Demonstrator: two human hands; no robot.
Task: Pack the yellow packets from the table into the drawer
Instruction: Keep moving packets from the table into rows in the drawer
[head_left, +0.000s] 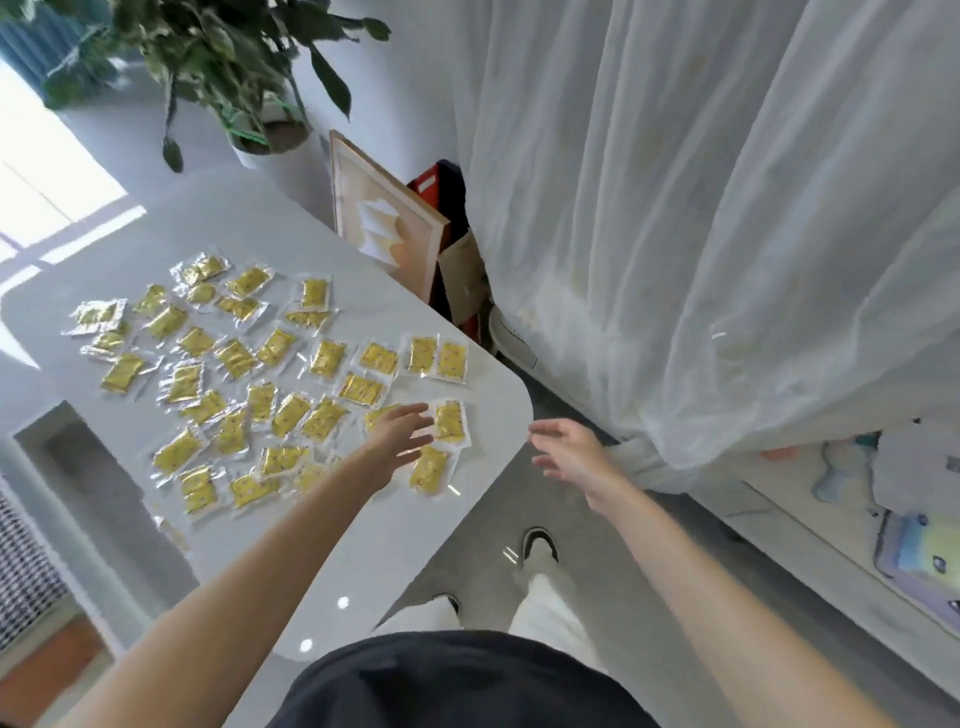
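Head camera view, looking down past a person's two bare forearms at a glossy white desk (363, 545) with a rounded corner. Dozens of yellow packets (327, 358) are lying flat on the desk, spreading from its left side to near that corner. Each one is a small rectangle of golden-yellow filling flecked with tiny dark specks. It is sealed in clear, shiny plastic that is showing as a see-through border all round.

The packets are sitting in a loose single layer, some with edges overlapping, and they are sharing no common direction. A short row near the far edge is pointing its long axes away from the person, while many in the middle and on the left are lying on a slant. The corner packet (449, 422), just beyond the left fingertips, is lying with its long axis running away from the person. The lower packet (428, 467), close beside the left hand, is tilting slightly to the right.

The left hand (400, 434) is reaching over the packets nearest the corner, its fingers (415, 413) stretching out straight and slightly spread, gripping nothing. Whether it is touching the packets beneath cannot be told. The right hand (571, 457) is hovering off the desk, just past the corner and above the grey floor (519, 504), fingers loosely spread and holding nothing.

A sheer white curtain (701, 208) is hanging on the right, a leafy potted plant (234, 67) is standing beyond the desk, and a framed picture (384, 223) is leaning near it.
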